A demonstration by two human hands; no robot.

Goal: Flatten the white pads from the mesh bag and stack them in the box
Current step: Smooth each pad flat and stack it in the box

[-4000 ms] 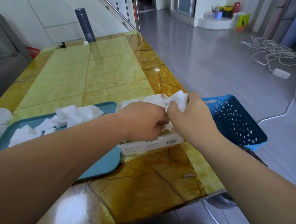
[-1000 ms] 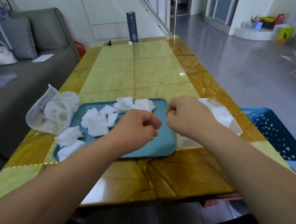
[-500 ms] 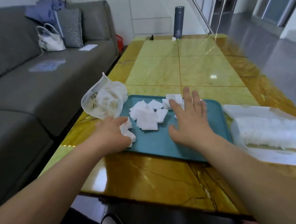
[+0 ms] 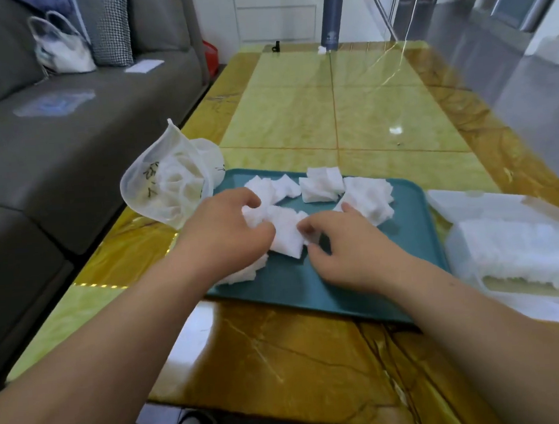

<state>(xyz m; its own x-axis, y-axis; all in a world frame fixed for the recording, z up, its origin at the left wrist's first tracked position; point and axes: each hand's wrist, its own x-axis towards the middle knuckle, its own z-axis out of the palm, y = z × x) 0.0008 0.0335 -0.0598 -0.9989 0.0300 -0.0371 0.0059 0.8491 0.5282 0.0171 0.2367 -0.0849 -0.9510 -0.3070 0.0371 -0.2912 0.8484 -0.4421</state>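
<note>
Both grips now close on one crumpled white pad point(image 4: 286, 236): the left grip point(image 4: 226, 228) curls fingers and thumb over its left edge, and the right grip point(image 4: 343, 247) pinches its right edge. Half a second ago the right hand lay spread flat over the teal tray point(image 4: 310, 297) and the left was only reaching. The pad sits low over the tray's near-left part, among other loose pads point(image 4: 366, 195). The mesh bag point(image 4: 167, 183), with more inside, lies just beside the tray's far-left corner. The clear box point(image 4: 452, 249), holding a flat stack, stands right of the tray on the desk point(image 4: 330, 109). Likely a fresh pad is picked, ready for pulling flat.
</note>
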